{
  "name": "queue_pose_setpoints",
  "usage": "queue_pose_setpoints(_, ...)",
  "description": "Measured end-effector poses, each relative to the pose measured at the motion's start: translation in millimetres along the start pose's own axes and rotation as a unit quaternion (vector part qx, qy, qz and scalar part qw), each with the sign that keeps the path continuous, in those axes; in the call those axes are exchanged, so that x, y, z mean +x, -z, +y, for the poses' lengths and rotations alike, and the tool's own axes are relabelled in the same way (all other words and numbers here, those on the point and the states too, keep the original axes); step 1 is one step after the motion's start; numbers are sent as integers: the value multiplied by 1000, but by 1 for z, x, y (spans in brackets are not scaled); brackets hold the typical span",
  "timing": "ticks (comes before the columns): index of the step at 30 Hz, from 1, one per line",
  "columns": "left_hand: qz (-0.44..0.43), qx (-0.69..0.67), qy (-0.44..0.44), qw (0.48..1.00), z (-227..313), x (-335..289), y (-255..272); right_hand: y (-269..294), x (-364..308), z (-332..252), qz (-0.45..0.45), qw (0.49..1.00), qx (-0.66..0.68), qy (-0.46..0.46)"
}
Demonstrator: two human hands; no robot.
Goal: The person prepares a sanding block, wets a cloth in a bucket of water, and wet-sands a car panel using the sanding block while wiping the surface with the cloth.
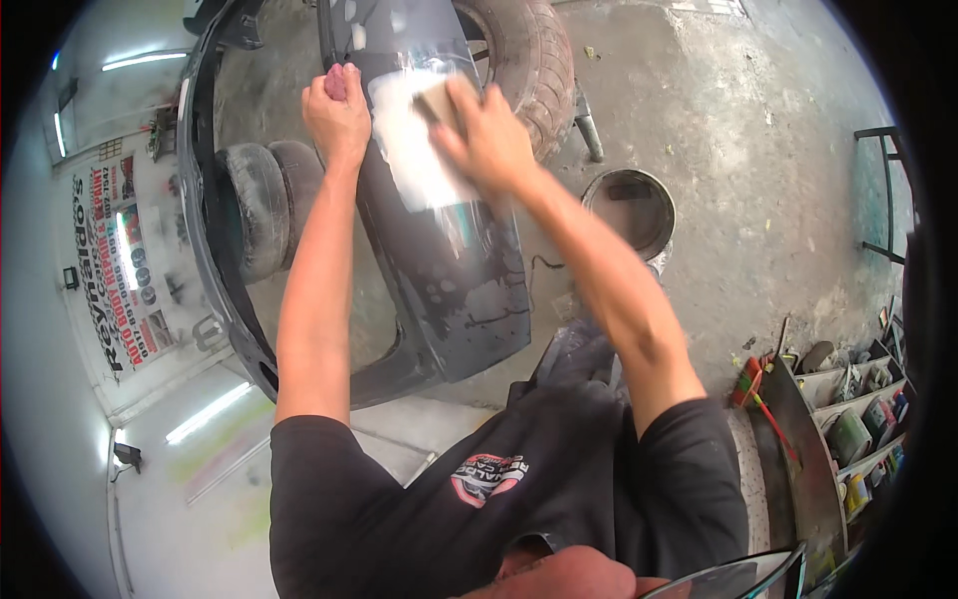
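A dark grey car bumper (454, 290) stands in front of me, propped on tyres. A pale patch of filler (414, 150) covers its upper part. My right hand (489, 135) presses a tan sanding block (439, 103) flat against that patch. My left hand (337, 110) grips the bumper's upper edge just left of the patch, fingers curled over it.
Tyres stand behind the bumper at left (264, 205) and top (529, 70). A round metal bucket (629, 208) sits on the concrete floor to the right. A shelf rack (848, 419) with tools and cans is at lower right. A dark metal frame (888, 190) stands far right.
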State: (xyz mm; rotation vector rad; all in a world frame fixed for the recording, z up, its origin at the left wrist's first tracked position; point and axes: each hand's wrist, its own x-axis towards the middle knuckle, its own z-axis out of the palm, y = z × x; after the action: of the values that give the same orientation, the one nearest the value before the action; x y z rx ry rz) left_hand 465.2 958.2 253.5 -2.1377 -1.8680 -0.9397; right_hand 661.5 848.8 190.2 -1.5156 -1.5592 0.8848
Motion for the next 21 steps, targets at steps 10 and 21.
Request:
queue_pose_setpoints(10,7,35,35,999,7,10,-2,8,32,-19,26,998,-59,1)
queue_pose_setpoints(21,13,-76,121,990,7,1,14,3,-73,-60,-22,975,-149,163)
